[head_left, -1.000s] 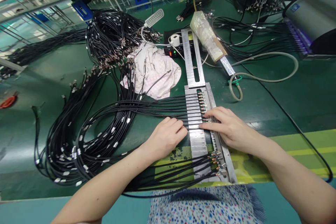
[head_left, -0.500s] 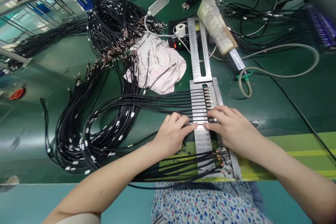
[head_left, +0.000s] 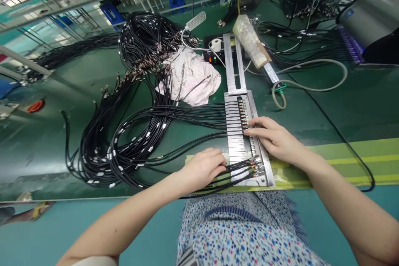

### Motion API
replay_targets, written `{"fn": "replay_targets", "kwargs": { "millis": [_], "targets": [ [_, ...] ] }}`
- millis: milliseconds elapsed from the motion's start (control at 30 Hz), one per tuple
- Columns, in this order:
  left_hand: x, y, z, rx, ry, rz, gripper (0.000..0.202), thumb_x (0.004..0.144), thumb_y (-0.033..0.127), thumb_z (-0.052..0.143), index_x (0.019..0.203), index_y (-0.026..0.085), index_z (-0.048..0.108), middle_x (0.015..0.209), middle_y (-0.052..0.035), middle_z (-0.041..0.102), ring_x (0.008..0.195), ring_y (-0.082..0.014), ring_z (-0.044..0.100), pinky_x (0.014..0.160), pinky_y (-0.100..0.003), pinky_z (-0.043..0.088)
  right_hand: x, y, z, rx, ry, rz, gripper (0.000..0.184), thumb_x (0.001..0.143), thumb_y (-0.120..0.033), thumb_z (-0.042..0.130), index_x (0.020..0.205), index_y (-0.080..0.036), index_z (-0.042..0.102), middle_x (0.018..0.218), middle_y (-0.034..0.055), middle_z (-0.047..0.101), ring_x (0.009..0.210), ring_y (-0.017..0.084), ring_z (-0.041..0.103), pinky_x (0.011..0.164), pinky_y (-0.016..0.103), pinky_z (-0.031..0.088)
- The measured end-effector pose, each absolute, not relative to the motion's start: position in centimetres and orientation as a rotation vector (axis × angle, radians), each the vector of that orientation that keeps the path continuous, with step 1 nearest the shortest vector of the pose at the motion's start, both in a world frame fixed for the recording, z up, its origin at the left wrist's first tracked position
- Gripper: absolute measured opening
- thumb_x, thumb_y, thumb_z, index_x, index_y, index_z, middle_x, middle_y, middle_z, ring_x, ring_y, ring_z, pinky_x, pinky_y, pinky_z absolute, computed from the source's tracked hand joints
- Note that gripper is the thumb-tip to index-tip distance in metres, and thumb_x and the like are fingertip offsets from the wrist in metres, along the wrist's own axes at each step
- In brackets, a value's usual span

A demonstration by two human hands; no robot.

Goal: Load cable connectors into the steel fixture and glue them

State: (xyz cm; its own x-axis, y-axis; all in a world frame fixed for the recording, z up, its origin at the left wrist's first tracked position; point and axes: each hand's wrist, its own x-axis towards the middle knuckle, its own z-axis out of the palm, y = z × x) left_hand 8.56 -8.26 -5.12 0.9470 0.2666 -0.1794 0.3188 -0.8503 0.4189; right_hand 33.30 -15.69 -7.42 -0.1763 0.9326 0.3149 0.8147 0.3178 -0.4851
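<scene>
black coaxial cables [head_left: 131, 162] with metal connectors [head_left: 243, 115] lie in parallel across a slotted steel jig [head_left: 236, 145], their ends seated in a row along its right rail, while the long runs loop off to the left in a heavy coil on the green counter [head_left: 311, 120]. a second short group of cables crosses the lower end of the jig, with brass-tipped connectors near its bottom right corner.

the left hand [head_left: 202, 169] sits over that lower group, its fingers [head_left: 220, 162] curled down onto the cables; whether they grip them, i can't tell. the right hand [head_left: 271, 136] lies higher up, its fingers [head_left: 257, 124] stretched out side by side, close together, with the tips on the row of connectors and holding nothing that i can make out.

above the jig sits a separate slotted steel bar [head_left: 230, 64], with a crumpled white cloth [head_left: 190, 79] to its left and a black control box [head_left: 215, 55] at its far end. a gooseneck led lamp [head_left: 195, 20] stands behind the cloth, and a pale hose [head_left: 311, 75] curls on the right. a floral skirt [head_left: 237, 228] shows below the counter edge.
</scene>
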Motion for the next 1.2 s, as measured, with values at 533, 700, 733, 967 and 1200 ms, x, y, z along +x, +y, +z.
{"fn": "replay_targets", "kwargs": {
  "millis": [533,700,733,967,1200],
  "targets": [
    [10.6,-5.2,-5.5,3.056,0.545,0.032,0.017,0.091,0.015,0.039,0.084,0.016,0.053,0.077,-0.0027,0.054,0.073,-0.0168,0.052,0.062,-0.027,0.043,33.9,-16.0,-7.3,-1.493,-1.858,0.297,0.033,0.084,-0.007,0.041,0.104,-0.022,0.063,0.107,0.0081,0.057,0.099,0.018,0.057,0.082,0.035,0.051],
    [10.9,-5.2,-5.1,3.142,0.427,0.109,0.016,0.089,0.011,0.040,0.078,0.016,0.052,0.073,-0.0028,0.051,0.068,-0.0174,0.048,0.057,-0.028,0.041,33.8,-16.2,-7.2,-1.494,-1.908,0.256,0.035,0.084,-0.006,0.039,0.105,-0.022,0.062,0.107,0.0091,0.057,0.099,0.018,0.056,0.081,0.037,0.051],
    [10.9,-5.2,-5.1,3.139,0.427,0.108,0.016,0.088,0.011,0.040,0.078,0.016,0.052,0.073,-0.0029,0.051,0.068,-0.0175,0.048,0.057,-0.028,0.041,33.7,-16.1,-7.3,-1.489,-1.920,0.245,0.036,0.084,-0.005,0.038,0.105,-0.022,0.062,0.107,0.0090,0.057,0.099,0.019,0.056,0.082,0.038,0.050],
    [11.0,-4.9,-5.3,3.127,0.494,0.062,0.013,0.089,0.010,0.039,0.085,0.016,0.051,0.079,-0.0040,0.052,0.073,-0.0184,0.049,0.059,-0.029,0.043,33.4,-15.9,-7.8,-1.478,-2.106,0.221,0.034,0.084,-0.007,0.039,0.102,-0.022,0.065,0.108,0.0105,0.055,0.104,0.023,0.047,0.085,0.044,0.047],
    [11.6,-5.1,-4.3,3.075,0.466,-0.040,0.019,0.091,0.015,0.034,0.084,0.015,0.051,0.078,-0.0046,0.052,0.071,-0.0179,0.049,0.060,-0.029,0.044,33.3,-15.8,-7.8,-1.508,-2.238,0.097,0.032,0.076,0.001,0.040,0.089,-0.016,0.065,0.100,0.0119,0.056,0.101,0.025,0.046,0.078,0.040,0.046]
  ]
}}
